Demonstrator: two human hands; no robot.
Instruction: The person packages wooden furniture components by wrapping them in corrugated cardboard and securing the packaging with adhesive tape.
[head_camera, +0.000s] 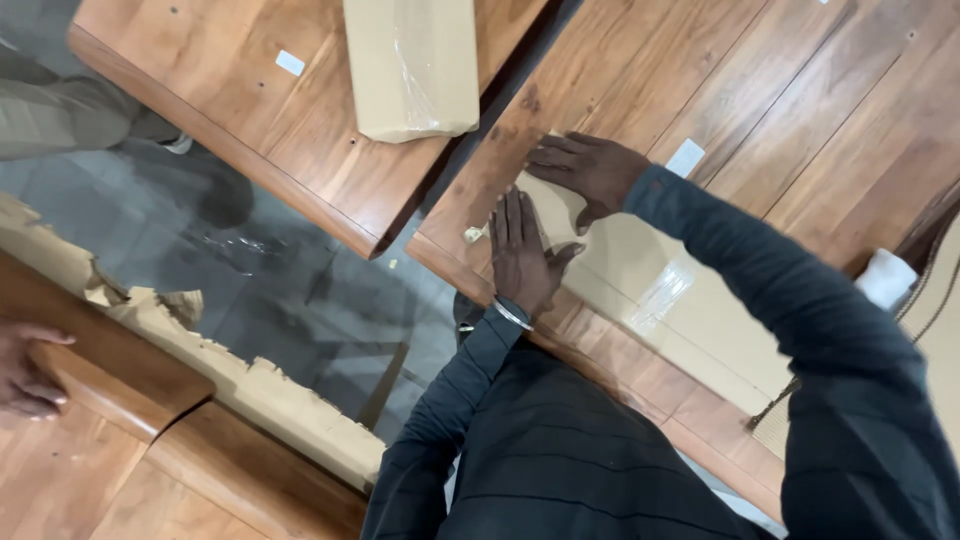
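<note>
Two hands lie flat on a tan cardboard strip (640, 290) that rests along the top of a reddish wooden tabletop (800, 110). On this strip, the left hand (522, 252) presses palm down with fingers straight and close together, a thin metal bangle (512, 313) at its wrist. Just beyond it on the strip, the right hand (588, 170) spreads its fingers over the strip's end, near the tabletop's corner, gripping nothing. Clear tape (660, 295) glints on the strip, further along from both hands. Across a narrow gap from the strip's tabletop lies a second wooden top (250, 110), bearing a wrapped cardboard bundle (415, 65). Well away from the strip, another person's hand (25, 370) rests on a third wooden piece (110, 370) edged with torn cardboard (260, 395).
</note>
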